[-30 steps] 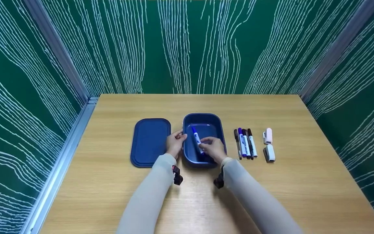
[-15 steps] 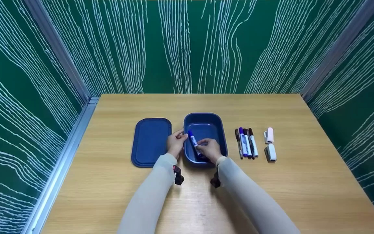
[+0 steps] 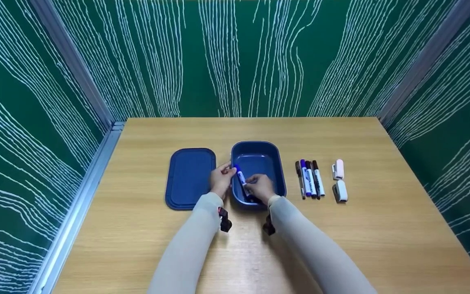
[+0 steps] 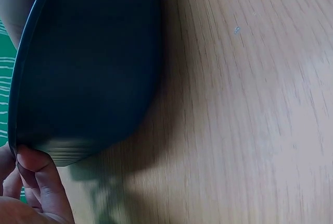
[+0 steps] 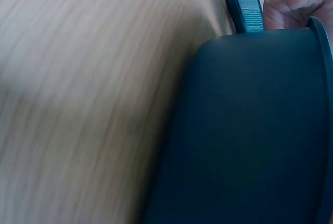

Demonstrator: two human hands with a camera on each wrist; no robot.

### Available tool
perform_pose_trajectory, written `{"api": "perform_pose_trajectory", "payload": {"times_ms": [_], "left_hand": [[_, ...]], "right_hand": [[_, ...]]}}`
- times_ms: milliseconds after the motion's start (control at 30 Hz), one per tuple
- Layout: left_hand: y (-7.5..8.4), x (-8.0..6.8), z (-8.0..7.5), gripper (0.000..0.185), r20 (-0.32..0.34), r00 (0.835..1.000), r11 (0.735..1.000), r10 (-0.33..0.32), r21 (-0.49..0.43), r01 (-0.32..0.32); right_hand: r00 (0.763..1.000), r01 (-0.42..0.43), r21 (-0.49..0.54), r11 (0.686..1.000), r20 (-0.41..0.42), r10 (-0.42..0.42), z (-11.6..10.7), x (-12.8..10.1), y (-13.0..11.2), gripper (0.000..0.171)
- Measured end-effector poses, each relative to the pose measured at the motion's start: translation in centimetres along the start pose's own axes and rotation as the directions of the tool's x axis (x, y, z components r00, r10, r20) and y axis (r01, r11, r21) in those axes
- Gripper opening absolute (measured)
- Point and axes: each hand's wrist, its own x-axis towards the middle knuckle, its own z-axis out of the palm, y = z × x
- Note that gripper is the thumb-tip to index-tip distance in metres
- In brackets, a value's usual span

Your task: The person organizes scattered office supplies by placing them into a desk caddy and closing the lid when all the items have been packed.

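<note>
Head view: the right hand (image 3: 260,188) reaches into the dark blue box (image 3: 278,163) at table centre, fingers curled round the lower half of a blue marker (image 3: 241,177); the marker lies inside the box along its left wall, cap end projecting beyond the fingertips toward 11 o'clock. The left hand (image 3: 220,179) grips the left rim of the box, fingers bent over the edge, with the cap tip just beside them. The box lid (image 3: 189,178) lies flat on the wooden table (image 3: 382,228) at 9 o'clock of the box. At 3 o'clock lie four markers (image 3: 309,179) side by side, and beyond them two small white items (image 3: 338,181). Wrist views show only the box's outer wall and table
</note>
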Motion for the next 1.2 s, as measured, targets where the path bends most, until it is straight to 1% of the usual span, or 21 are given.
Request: {"api": "perform_pose_trajectory", "payload": {"times_ms": [200,367,467,733,833,967,1067,1200], "left_hand": [[0.0,-0.1,-0.1,0.037,0.006,1.0,1.0,0.001,-0.003,-0.001],[0.0,0.0,0.0,0.037,0.007,1.0,1.0,-0.007,-0.003,0.007],[0.0,-0.1,0.0,0.037,0.001,1.0,1.0,-0.006,-0.001,0.006],[-0.1,-0.3,0.2,0.037,0.003,1.0,1.0,-0.014,0.011,0.014],[-0.1,-0.3,0.1,0.037,0.009,1.0,1.0,-0.011,0.012,0.011],[-0.1,-0.3,0.0,0.036,0.013,1.0,1.0,-0.005,0.018,0.005],[0.0,-0.4,-0.1,0.034,0.008,1.0,1.0,0.013,0.01,-0.013],[0.1,-0.4,-0.1,0.035,0.007,1.0,1.0,0.016,0.003,-0.016]], "right_hand": [[1.0,-0.009,-0.069,0.998,0.019,0.011,0.3,0.1,0.1,0.01],[0.998,0.054,-0.16,0.986,0.02,-0.051,0.5,0.3,0.1,0.011],[0.998,0.061,-0.179,0.982,0.02,-0.059,0.5,0.3,-0.1,0.012],[1.0,0.024,-0.132,0.991,0.008,-0.023,0.9,0.2,-0.3,0.014],[1.0,0.002,-0.065,0.998,0.024,0.0,1.2,0.2,-0.4,0.014],[0.996,-0.067,0.033,0.997,0.059,0.065,1.6,0.2,-0.5,0.013],[0.994,-0.09,0.06,0.994,0.065,0.086,1.7,0.2,-0.7,0.013],[0.995,-0.085,0.067,0.994,0.064,0.08,1.5,0.2,-0.9,0.013]]}}
